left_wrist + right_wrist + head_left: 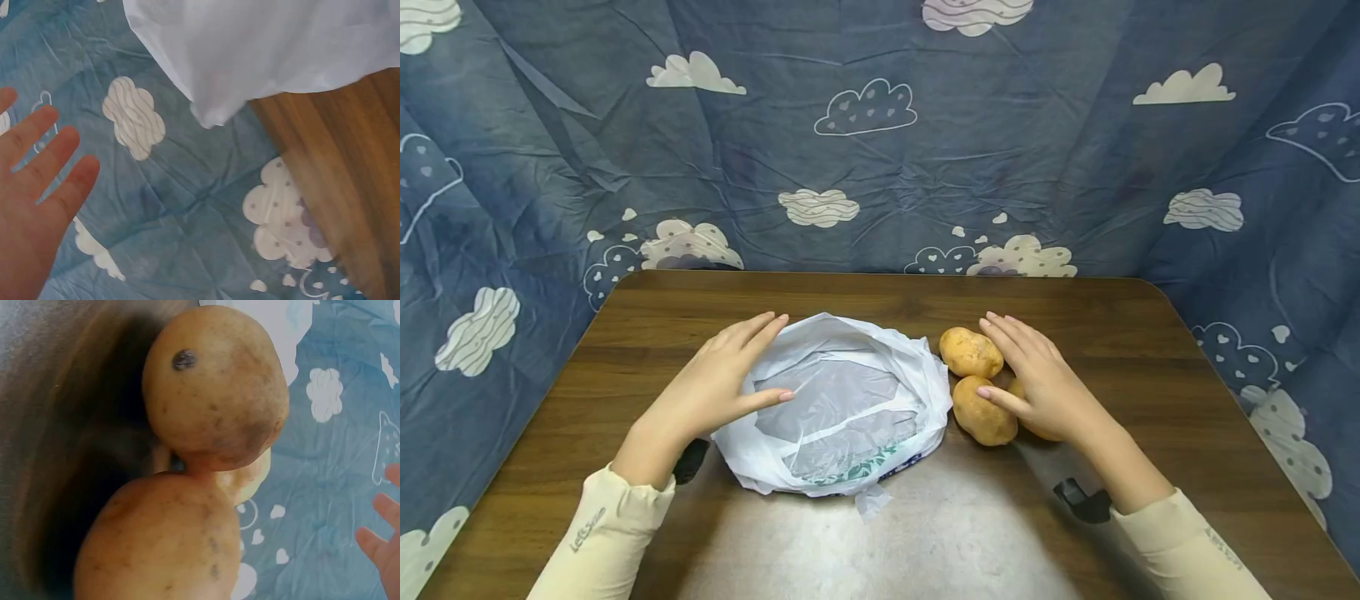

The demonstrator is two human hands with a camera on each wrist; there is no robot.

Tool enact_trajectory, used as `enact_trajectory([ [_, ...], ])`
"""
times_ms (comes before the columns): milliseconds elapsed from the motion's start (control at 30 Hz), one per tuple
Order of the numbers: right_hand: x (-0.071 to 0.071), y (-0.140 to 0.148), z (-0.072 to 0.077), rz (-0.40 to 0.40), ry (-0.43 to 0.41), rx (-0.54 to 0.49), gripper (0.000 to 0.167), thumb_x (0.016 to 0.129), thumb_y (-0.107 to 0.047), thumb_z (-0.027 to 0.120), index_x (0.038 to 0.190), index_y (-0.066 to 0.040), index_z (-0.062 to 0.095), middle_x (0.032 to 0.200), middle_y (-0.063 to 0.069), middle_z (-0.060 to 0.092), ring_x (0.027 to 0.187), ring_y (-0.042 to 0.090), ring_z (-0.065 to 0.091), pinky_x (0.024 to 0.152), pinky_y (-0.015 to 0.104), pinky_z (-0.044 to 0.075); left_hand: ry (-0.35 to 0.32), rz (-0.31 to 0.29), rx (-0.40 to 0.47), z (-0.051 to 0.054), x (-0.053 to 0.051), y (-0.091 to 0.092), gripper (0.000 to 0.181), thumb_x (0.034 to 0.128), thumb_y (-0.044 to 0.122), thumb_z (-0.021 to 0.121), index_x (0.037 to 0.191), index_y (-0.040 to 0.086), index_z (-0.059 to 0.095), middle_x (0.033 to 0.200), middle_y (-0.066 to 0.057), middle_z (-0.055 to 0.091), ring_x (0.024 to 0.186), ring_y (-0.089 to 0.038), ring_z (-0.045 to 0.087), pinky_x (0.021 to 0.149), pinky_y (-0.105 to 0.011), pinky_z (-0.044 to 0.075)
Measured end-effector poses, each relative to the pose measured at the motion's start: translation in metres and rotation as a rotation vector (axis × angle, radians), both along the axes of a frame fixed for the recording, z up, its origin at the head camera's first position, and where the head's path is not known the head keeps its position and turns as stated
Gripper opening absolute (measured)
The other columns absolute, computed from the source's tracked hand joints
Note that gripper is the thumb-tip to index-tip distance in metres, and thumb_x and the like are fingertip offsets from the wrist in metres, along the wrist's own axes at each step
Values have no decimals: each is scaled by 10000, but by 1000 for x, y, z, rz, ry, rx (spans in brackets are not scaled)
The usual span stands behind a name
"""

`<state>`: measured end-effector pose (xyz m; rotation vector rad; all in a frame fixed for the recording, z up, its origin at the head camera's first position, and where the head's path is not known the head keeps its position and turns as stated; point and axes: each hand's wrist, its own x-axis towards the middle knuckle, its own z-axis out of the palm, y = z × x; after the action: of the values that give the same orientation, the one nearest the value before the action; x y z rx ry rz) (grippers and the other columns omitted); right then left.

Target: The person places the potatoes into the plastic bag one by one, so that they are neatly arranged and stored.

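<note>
A white plastic bag [842, 417] lies on the table with its mouth spread wide, showing no contents. Over its left edge is my left hand [707, 379], fingers extended and holding nothing; the left wrist view shows those fingers [62, 150] spread apart beside the bag [250, 50]. Potatoes sit right of the bag: one at the back [970, 352], one in front [984, 411], a third partly hidden under my right hand [1048, 383]. That hand has straight fingers and grips nothing. In the right wrist view, potatoes [215, 387] lie close together, the hand [387, 540] off to the side.
The brown wooden table [1120, 333] reaches back to a blue cloth [880, 167] printed with white clouds, hanging behind and at both sides. Dark straps [1084, 502] are on the wrists below the cream sleeves.
</note>
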<state>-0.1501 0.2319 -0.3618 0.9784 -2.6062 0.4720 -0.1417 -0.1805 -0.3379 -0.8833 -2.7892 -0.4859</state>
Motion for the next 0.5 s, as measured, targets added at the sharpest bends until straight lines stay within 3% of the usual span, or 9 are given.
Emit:
enact_trajectory([
  [233, 2, 12, -10, -15, 16, -82, 725, 846, -457, 565, 1381, -39, 311, 1388, 144, 326, 1265, 323, 273, 996, 505, 217, -17, 49, 49, -10, 3, -11, 854, 752, 544, 634, 1417, 156, 267, 1360, -157, 346, 1201, -376, 338, 977, -516, 265],
  [500, 8, 26, -22, -41, 31, -135, 732, 874, -538, 450, 1388, -39, 298, 1370, 167, 349, 1248, 336, 294, 1040, 423, 187, -55, 92, 125, -27, 7, -24, 838, 746, 486, 675, 1402, 125, 297, 1324, -144, 374, 1158, -371, 369, 935, -521, 312],
])
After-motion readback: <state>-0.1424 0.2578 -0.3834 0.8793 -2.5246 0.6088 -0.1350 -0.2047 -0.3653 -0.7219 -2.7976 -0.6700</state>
